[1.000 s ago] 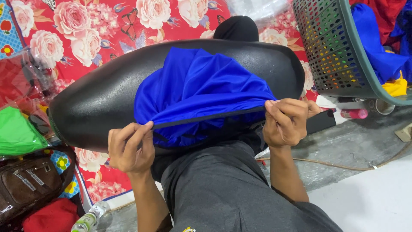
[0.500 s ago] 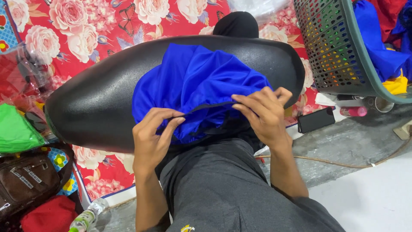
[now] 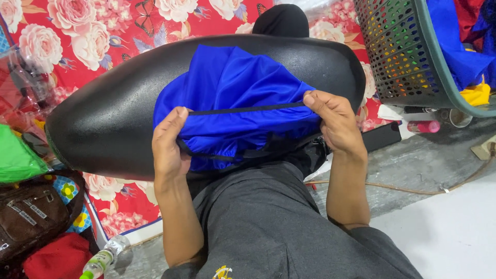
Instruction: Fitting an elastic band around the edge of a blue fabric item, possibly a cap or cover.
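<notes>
Left hand [image 3: 168, 142] and right hand [image 3: 333, 121] each grip the black-trimmed edge of blue cloth [image 3: 237, 98], stretched taut | cloth lies over black seat [image 3: 103, 124] | floral mat [image 3: 103, 31] beneath | green basket [image 3: 408, 51] right.

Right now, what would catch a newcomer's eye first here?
A bright blue cloth cover lies bunched in the middle over a long glossy black seat. The left hand and right hand stretch its black elastic edge. A red rose-patterned mat lies behind.
</notes>
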